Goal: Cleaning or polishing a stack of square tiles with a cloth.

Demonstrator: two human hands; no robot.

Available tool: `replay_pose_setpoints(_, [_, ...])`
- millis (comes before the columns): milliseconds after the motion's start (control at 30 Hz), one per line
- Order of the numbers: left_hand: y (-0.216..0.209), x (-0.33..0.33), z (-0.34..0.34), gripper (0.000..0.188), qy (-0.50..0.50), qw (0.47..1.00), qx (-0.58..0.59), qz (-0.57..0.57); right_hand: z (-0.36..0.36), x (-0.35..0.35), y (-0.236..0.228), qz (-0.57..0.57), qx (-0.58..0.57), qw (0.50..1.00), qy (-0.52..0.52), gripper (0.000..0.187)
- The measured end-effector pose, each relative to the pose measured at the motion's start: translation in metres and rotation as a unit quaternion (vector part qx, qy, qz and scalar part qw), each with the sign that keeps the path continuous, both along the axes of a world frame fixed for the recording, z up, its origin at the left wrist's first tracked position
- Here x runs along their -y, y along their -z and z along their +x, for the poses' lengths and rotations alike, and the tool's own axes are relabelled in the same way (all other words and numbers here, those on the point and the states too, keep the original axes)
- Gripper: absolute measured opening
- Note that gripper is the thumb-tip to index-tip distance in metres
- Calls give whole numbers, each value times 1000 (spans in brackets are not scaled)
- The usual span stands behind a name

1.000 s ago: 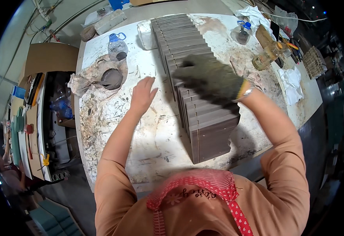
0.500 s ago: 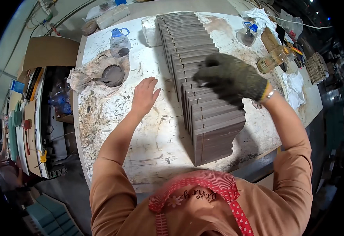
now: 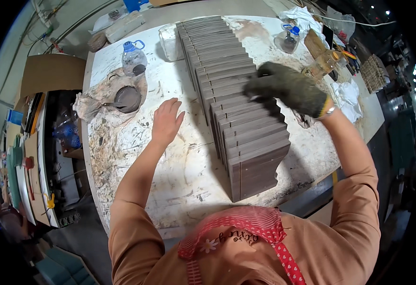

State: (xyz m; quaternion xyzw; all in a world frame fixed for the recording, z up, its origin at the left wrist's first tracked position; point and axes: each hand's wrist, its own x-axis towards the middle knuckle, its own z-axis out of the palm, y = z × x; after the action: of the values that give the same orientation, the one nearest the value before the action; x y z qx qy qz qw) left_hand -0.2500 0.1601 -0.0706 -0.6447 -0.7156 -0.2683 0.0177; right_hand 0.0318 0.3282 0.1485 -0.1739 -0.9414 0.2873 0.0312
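A long row of grey-brown wood-grain boards (image 3: 260,175) stands on edge across the white, stained table, packed close together, with notched right edges and a thin slot line near the left of each. Over the right side of the row is my right hand (image 3: 288,90), in a dark, dirty work glove. Its fingers are curled together and somewhat blurred; whatever they may hold is hidden. My bare left hand (image 3: 167,122) rests on the table left of the boards, fingers stretched out, holding nothing.
At left, a round tub of grey paste (image 3: 128,99) with a spatula in it sits on a crumpled cloth (image 3: 89,107), near a clear jug (image 3: 134,59). Beyond my right hand are a blue-capped bottle (image 3: 287,40), a yellowish bottle (image 3: 322,65) and white rags (image 3: 348,99). A white block (image 3: 170,42) touches the row.
The view has shifted slightly, moving the table and boards left in the picture. My gloved right hand has moved a little rightward over the boards. My left hand stays on the table.
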Motion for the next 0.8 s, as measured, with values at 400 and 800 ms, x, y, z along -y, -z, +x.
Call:
replay_pose_setpoints(400, [2, -3, 2, 38, -6, 1000, -2, -9, -60, 28, 15, 170, -54, 978, -106, 33])
replay_pose_setpoints(800, [-1, -3, 4, 40, -9, 1000, -4, -28, -62, 21, 13, 143, -57, 983, -102, 25])
